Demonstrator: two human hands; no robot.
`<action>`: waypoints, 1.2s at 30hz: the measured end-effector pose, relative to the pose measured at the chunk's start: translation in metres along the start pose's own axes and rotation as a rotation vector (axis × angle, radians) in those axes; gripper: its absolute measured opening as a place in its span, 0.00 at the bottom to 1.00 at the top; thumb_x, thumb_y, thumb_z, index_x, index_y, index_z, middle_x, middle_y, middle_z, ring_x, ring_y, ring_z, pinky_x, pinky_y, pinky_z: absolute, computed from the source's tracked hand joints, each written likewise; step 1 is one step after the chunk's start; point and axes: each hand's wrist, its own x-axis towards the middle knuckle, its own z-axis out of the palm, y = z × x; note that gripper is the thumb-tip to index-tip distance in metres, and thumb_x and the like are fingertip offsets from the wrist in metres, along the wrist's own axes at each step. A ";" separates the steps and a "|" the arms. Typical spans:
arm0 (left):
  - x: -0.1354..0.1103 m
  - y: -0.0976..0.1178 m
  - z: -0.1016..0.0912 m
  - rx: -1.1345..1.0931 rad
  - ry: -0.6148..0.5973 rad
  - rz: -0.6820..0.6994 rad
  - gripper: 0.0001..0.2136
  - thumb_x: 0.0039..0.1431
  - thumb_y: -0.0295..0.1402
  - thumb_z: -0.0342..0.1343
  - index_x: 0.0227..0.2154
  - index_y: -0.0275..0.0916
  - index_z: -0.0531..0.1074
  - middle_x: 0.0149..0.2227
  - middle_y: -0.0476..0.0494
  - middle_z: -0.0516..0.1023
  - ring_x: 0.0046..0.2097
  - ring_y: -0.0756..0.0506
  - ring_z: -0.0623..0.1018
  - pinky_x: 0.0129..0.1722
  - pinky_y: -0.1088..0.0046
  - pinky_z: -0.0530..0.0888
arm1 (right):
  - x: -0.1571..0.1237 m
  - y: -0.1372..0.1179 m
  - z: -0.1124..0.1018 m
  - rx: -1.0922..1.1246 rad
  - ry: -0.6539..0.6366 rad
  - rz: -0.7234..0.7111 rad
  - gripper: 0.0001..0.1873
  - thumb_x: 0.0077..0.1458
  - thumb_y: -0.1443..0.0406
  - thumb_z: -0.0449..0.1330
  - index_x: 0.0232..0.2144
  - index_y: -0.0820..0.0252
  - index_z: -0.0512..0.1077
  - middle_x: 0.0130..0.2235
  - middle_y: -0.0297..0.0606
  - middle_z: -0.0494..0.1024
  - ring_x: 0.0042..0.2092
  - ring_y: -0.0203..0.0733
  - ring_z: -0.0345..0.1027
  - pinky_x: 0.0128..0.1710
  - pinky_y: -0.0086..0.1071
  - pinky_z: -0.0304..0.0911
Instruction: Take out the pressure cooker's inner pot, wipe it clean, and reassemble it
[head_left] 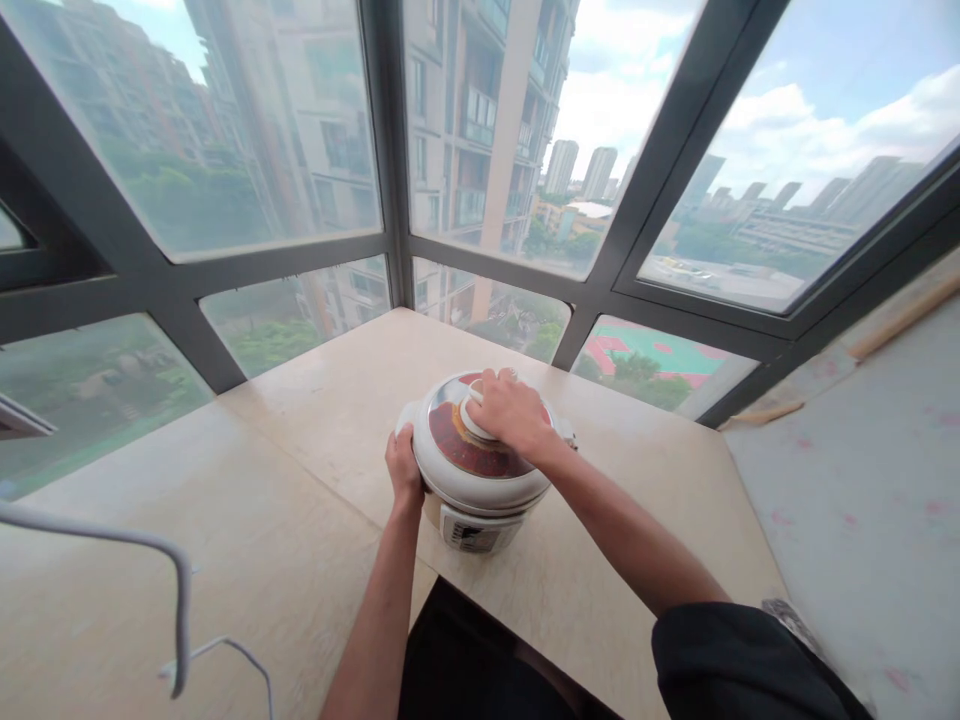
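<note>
An electric pressure cooker (480, 532), with a white body and a panel on its front, stands upright on the pale stone sill. Its lid (480, 462) is red-brown and silver with a white rim and lies on top of the body. My right hand (514, 412) is closed around the white lid handle (474, 418) at the centre. At the cooker's left side, my left hand (405, 468) grips the white side handle (407, 415), with part of its fingers hidden.
Grey-framed windows (397, 180) rise behind the wide sill (300, 410). White bent tubing (180, 590) juts in at the lower left. A dark panel (465, 650) lies below the cooker, and a papered wall (862, 510) borders the right side.
</note>
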 end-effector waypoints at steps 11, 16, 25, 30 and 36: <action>-0.002 0.004 0.003 -0.065 0.022 0.028 0.13 0.50 0.41 0.55 0.21 0.40 0.60 0.21 0.56 0.58 0.26 0.51 0.59 0.26 0.72 0.59 | -0.004 0.005 0.006 0.039 0.102 0.034 0.22 0.62 0.53 0.53 0.51 0.62 0.71 0.50 0.52 0.74 0.44 0.52 0.74 0.39 0.39 0.69; -0.002 0.003 0.005 -0.123 0.033 -0.046 0.14 0.48 0.43 0.57 0.20 0.40 0.59 0.21 0.56 0.57 0.26 0.52 0.57 0.26 0.72 0.58 | -0.004 0.014 0.007 0.023 0.098 -0.047 0.20 0.63 0.55 0.54 0.49 0.62 0.72 0.49 0.50 0.75 0.44 0.51 0.74 0.40 0.38 0.68; -0.002 0.004 0.003 -0.078 0.034 -0.035 0.15 0.47 0.44 0.56 0.19 0.41 0.58 0.21 0.55 0.56 0.26 0.52 0.58 0.26 0.72 0.59 | -0.001 0.022 0.007 0.016 0.107 -0.130 0.22 0.63 0.52 0.55 0.49 0.62 0.73 0.50 0.50 0.75 0.46 0.52 0.74 0.42 0.37 0.67; 0.002 -0.003 0.001 -0.148 -0.001 -0.069 0.16 0.46 0.44 0.58 0.20 0.41 0.59 0.21 0.56 0.57 0.25 0.53 0.58 0.25 0.72 0.59 | 0.004 0.030 0.012 0.033 0.116 -0.199 0.20 0.62 0.53 0.56 0.46 0.61 0.74 0.48 0.47 0.75 0.44 0.50 0.73 0.42 0.36 0.65; 0.006 -0.010 0.000 -0.217 -0.046 -0.104 0.15 0.48 0.43 0.59 0.21 0.39 0.61 0.20 0.56 0.61 0.24 0.52 0.61 0.25 0.73 0.60 | 0.015 0.045 0.019 0.115 0.145 -0.364 0.18 0.59 0.53 0.58 0.46 0.57 0.75 0.46 0.41 0.75 0.43 0.46 0.72 0.40 0.33 0.60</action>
